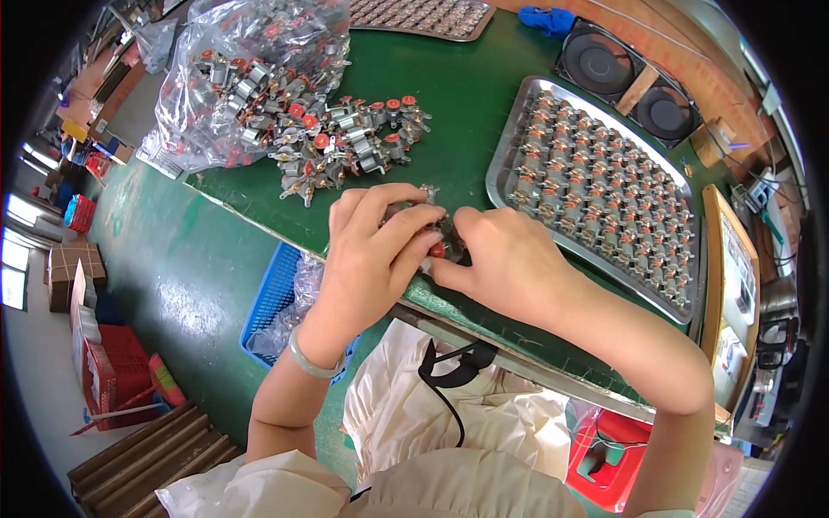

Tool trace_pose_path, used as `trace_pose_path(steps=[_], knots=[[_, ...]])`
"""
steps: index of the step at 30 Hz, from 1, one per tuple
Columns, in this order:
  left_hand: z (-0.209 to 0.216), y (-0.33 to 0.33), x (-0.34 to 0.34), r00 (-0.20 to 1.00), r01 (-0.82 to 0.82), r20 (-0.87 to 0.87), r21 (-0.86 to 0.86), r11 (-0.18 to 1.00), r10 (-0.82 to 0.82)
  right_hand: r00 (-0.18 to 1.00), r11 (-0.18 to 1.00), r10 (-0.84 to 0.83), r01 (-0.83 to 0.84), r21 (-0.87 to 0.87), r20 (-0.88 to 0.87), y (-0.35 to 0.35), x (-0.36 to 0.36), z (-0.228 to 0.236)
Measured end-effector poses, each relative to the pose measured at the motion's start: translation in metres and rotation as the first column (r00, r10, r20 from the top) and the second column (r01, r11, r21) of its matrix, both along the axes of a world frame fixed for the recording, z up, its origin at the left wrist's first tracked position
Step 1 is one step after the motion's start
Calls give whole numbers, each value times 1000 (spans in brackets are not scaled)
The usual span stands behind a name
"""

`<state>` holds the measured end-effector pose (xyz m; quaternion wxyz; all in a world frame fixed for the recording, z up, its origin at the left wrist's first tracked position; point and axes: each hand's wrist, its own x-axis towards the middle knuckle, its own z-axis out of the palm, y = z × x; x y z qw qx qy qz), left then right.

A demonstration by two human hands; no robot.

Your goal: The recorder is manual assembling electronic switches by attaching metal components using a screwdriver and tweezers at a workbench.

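Note:
Near the table's front edge, my left hand (373,242) is closed around a small metal part with a red disc (438,249); its fingers cover most of the part. Right beside it, my right hand (508,259) is curled, thumb and forefinger bent in against the same spot. What lies between the right fingertips is mostly hidden. Just beyond my hands spreads a loose pile of similar metal parts with red discs (345,142). It spills from a clear plastic bag (194,112) full of more of them. To the right, a metal tray (499,164) holds such parts in neat rows.
A second filled tray (471,33) lies at the far edge of the green table (449,95). Two black fans (596,62) and a blue cloth (546,21) sit at the back right. Below the table edge are a blue basket (272,302) and a red plastic stool (604,466).

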<state>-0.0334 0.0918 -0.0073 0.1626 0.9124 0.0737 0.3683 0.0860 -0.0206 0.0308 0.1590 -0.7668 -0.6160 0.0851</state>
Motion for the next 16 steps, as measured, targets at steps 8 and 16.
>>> trace_pose_path(steps=[8, 16], knots=[[-2, 3, 4, 998, 54, 31, -55, 997, -53, 980, 996, 5, 12, 84, -196, 6, 9, 3], [-1, 11, 3, 994, 109, 3, -74, 991, -109, 936, 992, -4, 48, 117, -353, -14, 17, 24]])
